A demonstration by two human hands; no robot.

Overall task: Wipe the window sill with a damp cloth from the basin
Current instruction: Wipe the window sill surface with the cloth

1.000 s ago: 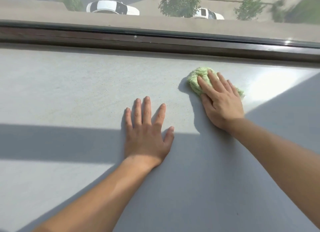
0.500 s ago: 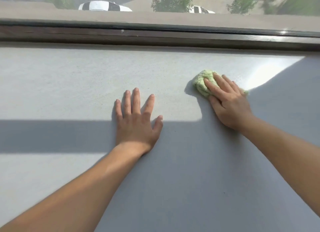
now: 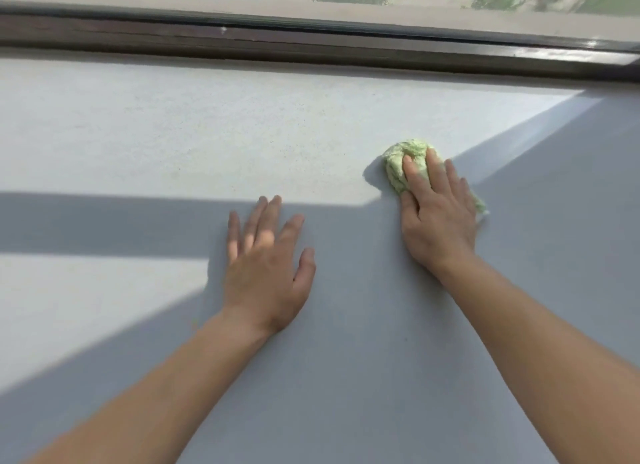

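Observation:
A bunched light-green cloth (image 3: 398, 166) lies on the wide pale-grey window sill (image 3: 173, 134), right of centre. My right hand (image 3: 438, 218) presses flat on the cloth with straight fingers, covering its near half. My left hand (image 3: 266, 266) rests palm down on the bare sill, fingers spread, a hand's width to the left of the right hand and nearer to me. No basin is in view.
A dark window frame rail (image 3: 311, 44) runs along the far edge of the sill, with glass above it showing trees and a street. Bands of shadow cross the sill. Fine dust specks show on the sunlit part.
My right hand has drawn the cloth back towards me, away from the window frame. My left hand has also slid nearer, out of the sunlit band into the shadow.

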